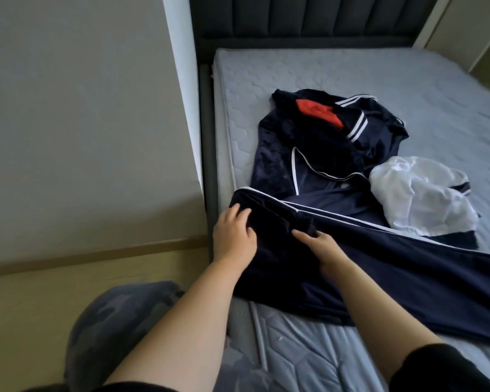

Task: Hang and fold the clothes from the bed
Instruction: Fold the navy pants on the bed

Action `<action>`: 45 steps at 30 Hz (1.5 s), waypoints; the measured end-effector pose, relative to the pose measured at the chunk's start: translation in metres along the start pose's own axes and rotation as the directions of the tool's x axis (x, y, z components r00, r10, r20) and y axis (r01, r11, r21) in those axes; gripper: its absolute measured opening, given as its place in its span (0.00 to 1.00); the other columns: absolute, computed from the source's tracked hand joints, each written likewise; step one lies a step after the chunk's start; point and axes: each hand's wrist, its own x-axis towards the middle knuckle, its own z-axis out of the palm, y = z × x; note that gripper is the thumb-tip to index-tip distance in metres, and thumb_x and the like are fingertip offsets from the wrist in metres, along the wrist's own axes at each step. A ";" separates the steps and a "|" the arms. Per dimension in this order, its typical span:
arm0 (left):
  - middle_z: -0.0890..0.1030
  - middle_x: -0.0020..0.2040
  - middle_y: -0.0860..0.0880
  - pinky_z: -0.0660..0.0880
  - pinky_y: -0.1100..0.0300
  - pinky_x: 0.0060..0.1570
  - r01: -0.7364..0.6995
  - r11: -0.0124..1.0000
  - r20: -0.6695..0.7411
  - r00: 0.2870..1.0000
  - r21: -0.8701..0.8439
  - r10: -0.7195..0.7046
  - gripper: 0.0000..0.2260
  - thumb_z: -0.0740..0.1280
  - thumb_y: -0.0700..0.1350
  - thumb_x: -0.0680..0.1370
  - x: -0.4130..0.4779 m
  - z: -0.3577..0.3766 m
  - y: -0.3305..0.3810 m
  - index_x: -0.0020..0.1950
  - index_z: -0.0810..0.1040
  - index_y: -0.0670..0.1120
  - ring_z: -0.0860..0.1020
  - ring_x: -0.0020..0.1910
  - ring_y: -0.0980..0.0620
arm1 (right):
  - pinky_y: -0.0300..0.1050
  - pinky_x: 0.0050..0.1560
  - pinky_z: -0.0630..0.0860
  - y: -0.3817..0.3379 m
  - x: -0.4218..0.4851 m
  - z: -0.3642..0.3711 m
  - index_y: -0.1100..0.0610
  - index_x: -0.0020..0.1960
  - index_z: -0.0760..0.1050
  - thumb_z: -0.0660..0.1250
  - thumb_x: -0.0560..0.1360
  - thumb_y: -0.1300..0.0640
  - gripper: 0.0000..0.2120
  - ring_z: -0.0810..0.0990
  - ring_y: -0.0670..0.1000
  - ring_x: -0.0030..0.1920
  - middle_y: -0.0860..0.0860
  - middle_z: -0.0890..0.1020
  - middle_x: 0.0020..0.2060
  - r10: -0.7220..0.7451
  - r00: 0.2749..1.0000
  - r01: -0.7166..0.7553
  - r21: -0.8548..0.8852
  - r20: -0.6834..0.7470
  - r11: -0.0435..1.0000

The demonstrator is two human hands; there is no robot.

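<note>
- Holding the navy trousers (379, 267) at the waist on the bed (408, 75), your left grip (233, 236) and right grip (321, 248) both pinch fabric.
- Lift unevenly and you could drag along the white garment (419, 199) touching them.

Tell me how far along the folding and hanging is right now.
Nothing looks folded or hung yet. In hand: the left hand and right hand hold the navy trousers near the mattress edge. Left: the navy jacket, the red cloth in it and the white garment, all crumpled.
</note>
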 end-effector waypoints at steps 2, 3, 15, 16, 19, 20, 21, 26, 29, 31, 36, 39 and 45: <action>0.59 0.77 0.45 0.54 0.55 0.73 0.112 0.994 0.076 0.991 -0.014 -0.111 0.22 0.58 0.44 0.80 0.005 0.000 -0.012 0.75 0.64 0.47 0.59 0.74 0.45 | 0.49 0.41 0.82 -0.003 0.000 0.009 0.64 0.53 0.79 0.73 0.72 0.59 0.12 0.84 0.57 0.39 0.60 0.85 0.43 -0.004 0.999 0.001 0.060 0.046 0.998; 0.56 0.78 0.45 0.53 0.54 0.72 0.163 0.985 0.138 0.978 -0.050 -0.155 0.22 0.57 0.46 0.81 0.007 0.002 -0.017 0.76 0.60 0.48 0.57 0.74 0.45 | 0.50 0.41 0.82 -0.004 0.000 0.012 0.64 0.52 0.79 0.71 0.72 0.61 0.10 0.84 0.57 0.40 0.61 0.84 0.44 0.005 0.996 -0.016 0.108 0.095 0.994; 0.74 0.66 0.43 0.67 0.58 0.61 0.603 0.642 0.346 0.798 -0.474 -0.495 0.21 0.57 0.54 0.81 0.027 0.009 -0.037 0.70 0.70 0.44 0.73 0.64 0.42 | 0.46 0.42 0.81 -0.014 0.002 0.021 0.60 0.58 0.76 0.66 0.76 0.61 0.11 0.84 0.53 0.41 0.55 0.84 0.43 0.046 0.999 -0.048 0.154 0.017 0.987; 0.76 0.64 0.43 0.69 0.55 0.63 0.645 0.575 0.409 0.764 -0.503 -0.500 0.22 0.60 0.55 0.80 0.027 0.009 -0.039 0.67 0.72 0.42 0.75 0.62 0.42 | 0.45 0.45 0.80 -0.010 0.003 0.015 0.61 0.61 0.74 0.68 0.75 0.60 0.16 0.83 0.52 0.44 0.54 0.84 0.44 0.004 0.989 -0.007 -0.022 -0.145 1.000; 0.80 0.58 0.42 0.73 0.48 0.62 0.716 0.427 0.521 0.696 -0.552 -0.494 0.24 0.68 0.56 0.75 0.026 0.010 -0.043 0.62 0.76 0.40 0.78 0.56 0.42 | 0.47 0.56 0.72 0.007 0.001 0.005 0.59 0.70 0.63 0.70 0.73 0.55 0.29 0.77 0.56 0.58 0.53 0.77 0.54 -0.311 0.882 0.054 -0.579 -0.355 0.813; 0.81 0.56 0.42 0.74 0.47 0.61 0.714 0.406 0.520 0.697 -0.571 -0.494 0.23 0.70 0.55 0.73 0.026 0.010 -0.044 0.60 0.78 0.40 0.80 0.54 0.43 | 0.49 0.59 0.71 0.011 -0.003 0.006 0.59 0.71 0.62 0.69 0.74 0.56 0.29 0.74 0.57 0.60 0.54 0.75 0.58 -0.463 0.824 0.160 -0.649 -0.326 0.743; 0.82 0.53 0.43 0.76 0.48 0.59 0.707 0.397 0.512 0.702 -0.586 -0.495 0.21 0.71 0.55 0.72 0.027 0.010 -0.044 0.57 0.79 0.41 0.81 0.52 0.43 | 0.50 0.62 0.70 0.014 -0.008 0.008 0.60 0.71 0.62 0.67 0.75 0.58 0.27 0.72 0.57 0.61 0.56 0.72 0.61 -0.635 0.721 0.296 -0.705 -0.277 0.644; 0.84 0.44 0.47 0.79 0.55 0.47 0.679 0.484 0.489 0.734 -0.552 -0.472 0.19 0.76 0.55 0.66 0.031 0.004 -0.043 0.50 0.81 0.44 0.82 0.43 0.48 | 0.57 0.72 0.56 0.042 -0.016 0.024 0.57 0.75 0.59 0.60 0.77 0.51 0.28 0.58 0.58 0.74 0.59 0.59 0.75 -0.744 0.662 0.338 -0.922 0.089 0.191; 0.83 0.46 0.49 0.76 0.59 0.44 0.671 0.586 0.545 0.729 -0.453 -0.413 0.20 0.76 0.56 0.66 0.032 -0.002 -0.038 0.52 0.80 0.46 0.81 0.45 0.51 | 0.58 0.74 0.48 0.066 -0.009 0.023 0.48 0.78 0.43 0.56 0.80 0.45 0.33 0.45 0.55 0.77 0.57 0.44 0.78 -0.386 0.922 0.130 -0.936 -0.007 0.327; 0.83 0.48 0.49 0.75 0.59 0.44 0.680 0.614 0.590 0.705 -0.402 -0.394 0.18 0.75 0.54 0.67 0.031 -0.005 -0.033 0.52 0.79 0.47 0.81 0.46 0.51 | 0.58 0.74 0.46 0.067 -0.006 0.024 0.46 0.78 0.42 0.56 0.80 0.44 0.33 0.43 0.54 0.77 0.58 0.43 0.77 -0.373 0.928 0.121 -0.925 -0.024 0.360; 0.83 0.48 0.44 0.77 0.57 0.45 0.670 0.457 0.589 0.738 -0.585 -0.329 0.10 0.71 0.45 0.71 0.030 -0.019 -0.019 0.50 0.79 0.44 0.81 0.47 0.47 | 0.56 0.74 0.49 0.054 -0.021 0.032 0.47 0.78 0.47 0.57 0.80 0.47 0.31 0.45 0.56 0.77 0.57 0.44 0.77 -0.487 0.870 0.170 -0.881 -0.076 0.442; 0.84 0.46 0.43 0.76 0.57 0.45 0.618 0.354 0.555 0.786 -0.702 -0.273 0.11 0.70 0.41 0.71 0.033 -0.034 -0.011 0.52 0.80 0.41 0.81 0.45 0.46 | 0.54 0.74 0.50 0.041 -0.032 0.041 0.52 0.78 0.52 0.57 0.80 0.52 0.28 0.49 0.56 0.77 0.57 0.47 0.78 -0.643 0.761 0.276 -0.852 -0.089 0.444; 0.83 0.40 0.46 0.75 0.59 0.39 0.501 0.371 0.358 0.848 -0.782 -0.390 0.06 0.70 0.41 0.70 0.040 -0.069 -0.010 0.46 0.81 0.43 0.80 0.39 0.48 | 0.53 0.75 0.50 0.017 -0.034 0.090 0.56 0.78 0.47 0.53 0.82 0.54 0.28 0.47 0.52 0.77 0.54 0.44 0.78 -0.548 0.836 0.387 -0.735 0.025 0.556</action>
